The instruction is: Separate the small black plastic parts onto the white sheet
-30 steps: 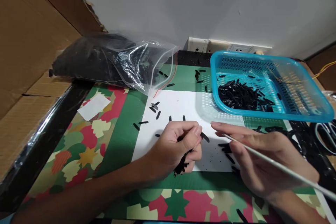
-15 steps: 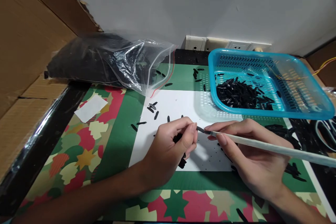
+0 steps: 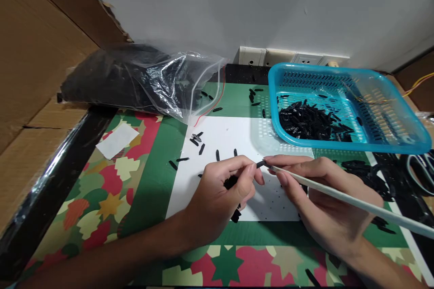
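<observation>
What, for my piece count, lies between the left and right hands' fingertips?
The head view shows one small black strip, pinched by the left hand.

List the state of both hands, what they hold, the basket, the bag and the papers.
Left bare hand: closed, pinching
Small narrow black strip: pinched by left hand
Right bare hand: closed, gripping
Long thin pale stick: held slanting
Blue plastic basket: upright, part-filled
Clear plastic bag: lying down, bulging; seal unclear
Large white paper sheet: flat, littered
Small white paper scrap: flat
</observation>
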The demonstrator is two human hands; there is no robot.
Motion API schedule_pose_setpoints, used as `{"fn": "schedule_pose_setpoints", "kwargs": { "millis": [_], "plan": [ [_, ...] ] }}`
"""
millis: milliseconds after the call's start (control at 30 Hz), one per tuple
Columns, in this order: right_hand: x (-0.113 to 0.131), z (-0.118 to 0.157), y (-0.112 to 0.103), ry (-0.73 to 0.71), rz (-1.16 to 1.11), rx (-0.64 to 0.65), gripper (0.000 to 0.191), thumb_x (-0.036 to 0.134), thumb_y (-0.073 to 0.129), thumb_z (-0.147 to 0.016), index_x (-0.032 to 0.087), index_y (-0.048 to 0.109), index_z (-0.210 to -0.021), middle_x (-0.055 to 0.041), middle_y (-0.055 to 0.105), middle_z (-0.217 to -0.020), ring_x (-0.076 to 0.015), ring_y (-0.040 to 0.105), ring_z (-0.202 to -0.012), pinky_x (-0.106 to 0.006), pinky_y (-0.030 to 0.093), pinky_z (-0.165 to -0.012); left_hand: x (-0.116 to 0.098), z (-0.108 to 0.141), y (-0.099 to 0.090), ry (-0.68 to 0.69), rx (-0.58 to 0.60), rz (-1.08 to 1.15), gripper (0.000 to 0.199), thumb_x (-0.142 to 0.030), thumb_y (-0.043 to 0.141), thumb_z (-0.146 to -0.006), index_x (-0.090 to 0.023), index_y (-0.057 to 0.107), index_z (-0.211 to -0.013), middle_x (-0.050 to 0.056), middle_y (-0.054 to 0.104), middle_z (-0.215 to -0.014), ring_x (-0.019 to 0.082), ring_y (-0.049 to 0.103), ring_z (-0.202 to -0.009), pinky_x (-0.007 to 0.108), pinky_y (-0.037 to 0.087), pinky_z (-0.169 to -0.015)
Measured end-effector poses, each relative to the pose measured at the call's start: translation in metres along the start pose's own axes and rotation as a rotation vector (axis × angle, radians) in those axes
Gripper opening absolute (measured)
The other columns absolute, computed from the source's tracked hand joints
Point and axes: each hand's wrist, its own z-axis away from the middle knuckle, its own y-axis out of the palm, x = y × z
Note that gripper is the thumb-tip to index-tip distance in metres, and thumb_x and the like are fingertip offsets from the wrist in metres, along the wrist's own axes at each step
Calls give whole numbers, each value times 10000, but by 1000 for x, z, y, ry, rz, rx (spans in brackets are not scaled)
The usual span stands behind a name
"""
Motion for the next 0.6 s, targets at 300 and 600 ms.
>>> {"fn": "schedule_pose_setpoints", "kwargs": {
  "millis": [300,600],
  "plan": [
    [3,-5,-1,1,28,28,108,168,812,-962,253,754,-928,-39,894,-1051,-246,880,-905,-297,707,-737,3,-1,0,-7,11,87,391,-501,592,-1088,-208,565,-829,-82,449,-562,76,396,-507,209,353,-514],
    [3,-15,-5,117,-133,110,161,138,758,-982,218,743,-844,-54,874,-1012,-198,849,-1028,-234,668,-868,2,-2,1,-5,-6,102,437,-556,561,-1096,-211,529,-830,-76,466,-559,72,405,-500,200,343,-492]
  ]
}}
